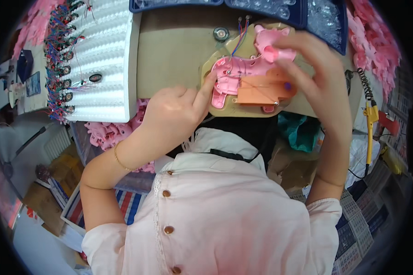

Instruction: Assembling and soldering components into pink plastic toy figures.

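Observation:
A pink plastic toy shell half (248, 66), shaped like an animal, lies hollow side up on a tan fixture board (206, 64). My left hand (174, 107) has its index finger stretched to the shell's left end; its other fingers look bent and are partly hidden. Over the shell's head end hovers my right hand (316, 68), blurred, fingers apart, with nothing visible between them. An orange plate (257, 90) covers the shell's lower middle. Red and blue wires (240, 41) run up from the shell. A small round speaker (221, 34) sits beyond it.
At left, a white ridged tray (103, 64) carries several wired speakers. Blue bins (303, 13) of clear parts line the back. Pink parts (108, 133) fill a crate at lower left, and more pink parts (371, 41) are heaped at right. A yellow-handled tool (371, 114) with a coiled cord hangs at right.

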The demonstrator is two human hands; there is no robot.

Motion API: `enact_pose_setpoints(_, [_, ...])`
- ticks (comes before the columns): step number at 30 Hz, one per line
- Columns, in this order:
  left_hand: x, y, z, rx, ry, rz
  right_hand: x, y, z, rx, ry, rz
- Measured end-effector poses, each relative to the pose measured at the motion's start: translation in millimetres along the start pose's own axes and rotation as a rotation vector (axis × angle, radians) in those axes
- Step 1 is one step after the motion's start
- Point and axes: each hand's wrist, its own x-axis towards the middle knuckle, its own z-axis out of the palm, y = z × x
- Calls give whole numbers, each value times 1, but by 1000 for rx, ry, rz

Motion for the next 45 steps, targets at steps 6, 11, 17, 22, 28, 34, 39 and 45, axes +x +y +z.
enact_pose_setpoints(6, [43, -24, -22, -287, 196, -55, -46, -6, -6, 160, -36, 299])
enact_pose_setpoints(11, [85, -5, 7, -232, 351, -167, -38, -3, 9, 435, -81, 408])
enact_pose_setpoints(17, [71, -3, 5, -1310, 130, -528, -67, -38, 21, 279, 15, 155])
enact_pose_setpoints(22, [75, 5, 13, -1112, 239, -440, -80, -34, 23, 334, -184, 249])
enact_pose_setpoints(28, [76, 9, 16, -543, 391, -257, -3, -24, 9, 514, 322, 430])
enact_pose_setpoints(34, [79, 7, 14, -594, 377, -393, -13, -12, 34, -94, 363, -216])
enact_pose_setpoints(39, [76, -10, 22, -950, 200, -450, -41, -12, 44, 121, 205, -84])
enact_pose_setpoints(45, [70, -21, 7, -957, 104, -322, -44, -10, 22, 1140, 24, 545])
